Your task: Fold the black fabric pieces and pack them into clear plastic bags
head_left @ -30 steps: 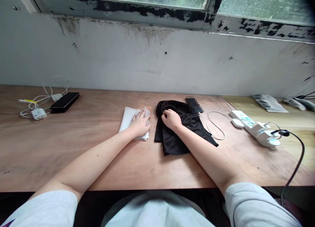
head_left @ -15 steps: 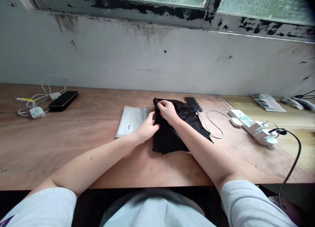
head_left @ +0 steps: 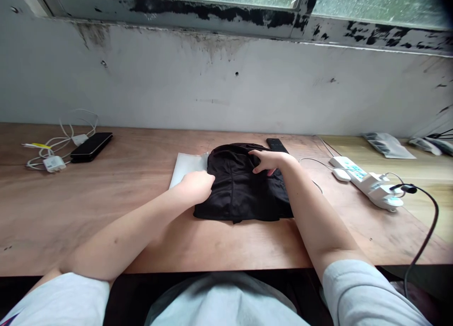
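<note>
A thin black garment [head_left: 247,194] lies on the wooden table in front of me, spread fairly flat with a seam down its middle and a rounded, rumpled top edge. My left hand [head_left: 200,187] is closed on the garment's left edge, fingertips partly out of sight. Over the upper right part, my right hand [head_left: 265,162] rests with thumb and fingers apart on the cloth. Under the left side of the garment a clear plastic bag [head_left: 187,164] sticks out.
A dark phone [head_left: 276,145] lies behind the garment. To the right stands a white power strip [head_left: 364,182] with plugs and cables. At left are a black case [head_left: 92,146] and a charger [head_left: 54,163] with coiled white cable. Plastic packets [head_left: 388,145] lie far right.
The garment has been spread wider to the left and covers more of the plastic bag. My hands have moved apart, the left down and left, the right to the right with its fingers opened.
</note>
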{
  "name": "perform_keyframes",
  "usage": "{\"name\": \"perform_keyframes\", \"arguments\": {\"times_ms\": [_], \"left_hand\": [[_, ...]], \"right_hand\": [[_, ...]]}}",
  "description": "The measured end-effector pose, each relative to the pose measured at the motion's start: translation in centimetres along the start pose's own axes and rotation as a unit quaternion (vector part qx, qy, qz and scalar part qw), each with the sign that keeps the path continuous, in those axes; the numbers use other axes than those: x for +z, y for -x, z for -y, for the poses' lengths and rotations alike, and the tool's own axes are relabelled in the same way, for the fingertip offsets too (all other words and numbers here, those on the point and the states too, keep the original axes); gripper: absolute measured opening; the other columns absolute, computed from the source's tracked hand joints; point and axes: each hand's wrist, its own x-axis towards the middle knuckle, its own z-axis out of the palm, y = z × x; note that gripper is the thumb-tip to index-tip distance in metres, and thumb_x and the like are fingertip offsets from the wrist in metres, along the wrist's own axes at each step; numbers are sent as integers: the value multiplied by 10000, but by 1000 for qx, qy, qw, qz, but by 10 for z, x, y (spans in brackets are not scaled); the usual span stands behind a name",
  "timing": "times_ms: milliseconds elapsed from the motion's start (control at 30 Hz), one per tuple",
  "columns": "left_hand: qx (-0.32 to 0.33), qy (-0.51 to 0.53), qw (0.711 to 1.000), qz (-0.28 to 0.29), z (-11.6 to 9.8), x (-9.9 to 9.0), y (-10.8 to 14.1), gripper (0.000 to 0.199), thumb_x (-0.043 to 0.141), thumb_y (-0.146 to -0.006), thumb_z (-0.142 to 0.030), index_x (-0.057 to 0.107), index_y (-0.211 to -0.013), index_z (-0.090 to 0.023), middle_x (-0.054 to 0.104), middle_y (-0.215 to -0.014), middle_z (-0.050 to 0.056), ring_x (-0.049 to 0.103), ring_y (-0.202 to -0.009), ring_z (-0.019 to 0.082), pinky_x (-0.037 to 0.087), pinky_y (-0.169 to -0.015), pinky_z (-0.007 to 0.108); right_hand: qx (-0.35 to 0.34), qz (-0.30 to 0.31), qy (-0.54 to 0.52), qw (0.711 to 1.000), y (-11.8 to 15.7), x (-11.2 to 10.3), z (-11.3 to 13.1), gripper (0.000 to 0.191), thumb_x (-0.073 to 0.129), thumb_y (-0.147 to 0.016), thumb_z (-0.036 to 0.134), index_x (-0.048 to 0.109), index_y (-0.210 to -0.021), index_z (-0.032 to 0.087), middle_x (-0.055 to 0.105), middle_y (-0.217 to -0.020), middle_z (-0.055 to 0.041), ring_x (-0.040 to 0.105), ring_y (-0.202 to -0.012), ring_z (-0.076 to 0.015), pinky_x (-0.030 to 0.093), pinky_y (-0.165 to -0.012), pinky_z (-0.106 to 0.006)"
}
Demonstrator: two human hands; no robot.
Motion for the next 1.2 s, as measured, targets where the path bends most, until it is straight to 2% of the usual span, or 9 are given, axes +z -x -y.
{"name": "perform_keyframes", "arguments": {"times_ms": [133, 200, 267, 467, 700, 833, 967, 1033, 1200], "left_hand": [[217, 26, 970, -109, -33, 12, 6, 232, 503, -931, -230, 702, -1040, -183, 631, -1024, 138, 657, -903, 272, 525, -799, 394], [322, 57, 938, -110, -46, 24, 7, 307, 514, -958, -275, 660, -1217, -199, 624, -1061, 121, 641, -935, 251, 516, -827, 368], [359, 62, 925, -103, -53, 33, 6, 413, 543, -962, -333, 593, -1348, -194, 621, -1088, 123, 640, -926, 247, 510, -816, 361], [344, 62, 933, -79, -57, 36, 3, 557, 483, -996, -488, 498, -1466, -190, 629, -1056, 111, 647, -867, 245, 492, -753, 342], [325, 156, 930, -69, -64, 32, 2, 721, 501, -987, -465, 187, -1616, -304, 639, -1078, 77, 648, -881, 234, 493, -777, 332], [251, 281, 926, -35, -65, 31, 2, 705, 537, -965, -440, 253, -1591, -283, 675, -1000, 43, 654, -817, 210, 492, -733, 308], [205, 385, 900, 4, -64, 27, 2, 365, 541, -960, -445, 652, -1193, -186, 680, -810, 29, 631, -712, 181, 465, -640, 276], [196, 423, 884, 34, -63, 24, 2, 359, 527, -964, -494, 686, -993, -174, 685, -801, 36, 629, -706, 174, 461, -623, 268], [209, 480, 844, 118, -50, 2, 2, 387, 548, -945, -540, 689, -1034, -191, 724, -942, 49, 669, -840, 179, 491, -698, 257]], "right_hand": [[-37, -40, -77, 996, -1, 3, -8, 971, 807, -716, 228, 332, -1560, 303, 405, -1548, -193, 688, -943, -206, 577, -626, -247], [-55, -64, -110, 990, -3, 4, -13, 895, 781, -730, 189, 387, -1528, 288, 429, -1531, -177, 647, -1054, -232, 565, -630, -223], [-61, -72, -126, 988, -3, 4, -17, 786, 759, -747, 179, 469, -1471, 275, 493, -1469, -158, 622, -1085, -239, 547, -631, -209], [-104, -124, -151, 975, 6, -3, -5, 450, 765, -727, 233, 670, -1167, 214, 631, -1153, -74, 591, -869, -156, 485, -627, -195], [-233, -113, -303, 917, 28, 16, 75, 237, 725, -743, 285, 661, -956, 203, 562, -801, 25, 559, -720, -120, 531, -615, -216], [-256, -111, -308, 909, 25, 40, 104, 173, 709, -745, 257, 656, -899, 196, 554, -778, 26, 553, -699, -120, 569, -606, -240], [-229, -139, -321, 908, 20, 40, 100, 143, 713, -733, 242, 655, -851, 186, 519, -743, 31, 528, -669, -111, 573, -585, -232], [-196, -160, -330, 909, 19, 29, 88, 148, 732, -715, 236, 657, -833, 187, 498, -710, 34, 525, -661, -114, 574, -586, -233], [-114, -218, -356, 901, 22, 1, 55, 212, 801, -645, 225, 664, -803, 193, 551, -736, 11, 566, -691, -135, 575, -612, -246]]}}
